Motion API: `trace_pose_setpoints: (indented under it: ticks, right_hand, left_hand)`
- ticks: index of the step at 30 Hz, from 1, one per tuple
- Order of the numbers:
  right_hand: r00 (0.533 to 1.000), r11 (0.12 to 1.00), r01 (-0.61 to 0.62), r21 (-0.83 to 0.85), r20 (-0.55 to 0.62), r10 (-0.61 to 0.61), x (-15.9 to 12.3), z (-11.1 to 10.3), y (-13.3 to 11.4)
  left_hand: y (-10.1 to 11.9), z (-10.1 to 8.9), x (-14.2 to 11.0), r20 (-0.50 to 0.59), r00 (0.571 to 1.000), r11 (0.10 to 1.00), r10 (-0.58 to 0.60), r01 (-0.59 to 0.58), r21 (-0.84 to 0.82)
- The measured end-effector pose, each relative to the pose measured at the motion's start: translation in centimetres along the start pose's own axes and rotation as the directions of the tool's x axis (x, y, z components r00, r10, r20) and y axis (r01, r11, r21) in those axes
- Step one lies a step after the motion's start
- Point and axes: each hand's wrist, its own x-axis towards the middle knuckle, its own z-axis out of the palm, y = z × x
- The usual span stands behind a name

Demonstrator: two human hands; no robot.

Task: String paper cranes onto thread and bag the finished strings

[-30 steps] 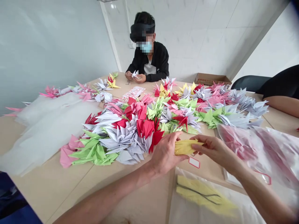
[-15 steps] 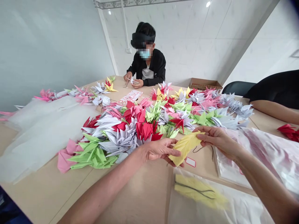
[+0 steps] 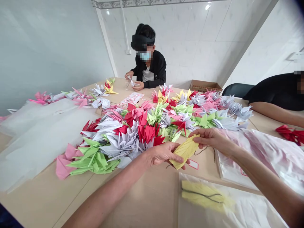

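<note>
A tight bundle of yellow folded paper cranes [image 3: 184, 151] runs diagonally between my hands. My left hand [image 3: 162, 153] grips its lower part, and my right hand [image 3: 212, 138] pinches its upper end. A thin dark cord [image 3: 203, 150] curves from the bundle towards the right. A small white tag with a red border [image 3: 193, 164] lies on the table just below. Close beyond my left hand spreads a large heap of red, white, green and pink origami cranes [image 3: 133, 136].
A clear bag holding yellow cranes [image 3: 201, 193] lies near me. Pink-tinted plastic [image 3: 258, 155] and red cranes [image 3: 289, 134] are to the right, with translucent sheets [image 3: 45, 136] to the left. A person across the table [image 3: 148, 71] handles a white crane. Another person's forearm [image 3: 275, 114] rests at right.
The yellow bundle has turned from nearly level to diagonal, and my hands have shifted around it. The view has tilted slightly upward, showing more of the wall.
</note>
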Motion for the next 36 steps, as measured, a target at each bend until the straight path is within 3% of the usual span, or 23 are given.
trace_pose_setpoints:
  ticks: [8, 19, 25, 29, 32, 36]
  right_hand:
    - [0.995, 0.999, 0.015, 0.034, 0.1, -0.018, 0.6, 0.5, 0.8]
    - [0.98, 0.997, 0.065, 0.029, 0.186, -0.069, 1.5, 0.8, 1.5]
    - [0.967, 0.997, 0.075, 0.007, 0.245, -0.075, 1.7, 0.5, 1.0]
    - [0.965, 0.998, 0.065, -0.016, 0.254, -0.059, 2.1, 0.9, 0.6]
    - [0.98, 0.998, 0.062, 0.032, 0.186, -0.067, 2.5, 0.2, 0.5]
    - [0.998, 0.984, 0.07, 0.164, -0.005, -0.07, 3.1, -1.8, 1.6]
  left_hand:
    - [-0.8, 0.1, 0.6, 0.014, 1.0, 0.995, -0.002, 0.004, -0.102]
    - [-1.9, 0.2, 1.5, -0.155, 0.988, 0.995, -0.01, -0.004, -0.095]
    - [-1.9, 0.6, 1.5, -0.157, 0.987, 0.992, 0.043, -0.061, -0.108]
    - [-1.4, 1.2, 1.2, -0.217, 0.976, 0.987, 0.026, -0.06, -0.151]
    - [-1.2, 1.5, 1.2, -0.29, 0.957, 0.981, 0.022, -0.076, -0.177]
    - [-1.1, 1.4, 1.3, -0.347, 0.938, 0.98, 0.029, -0.095, -0.175]
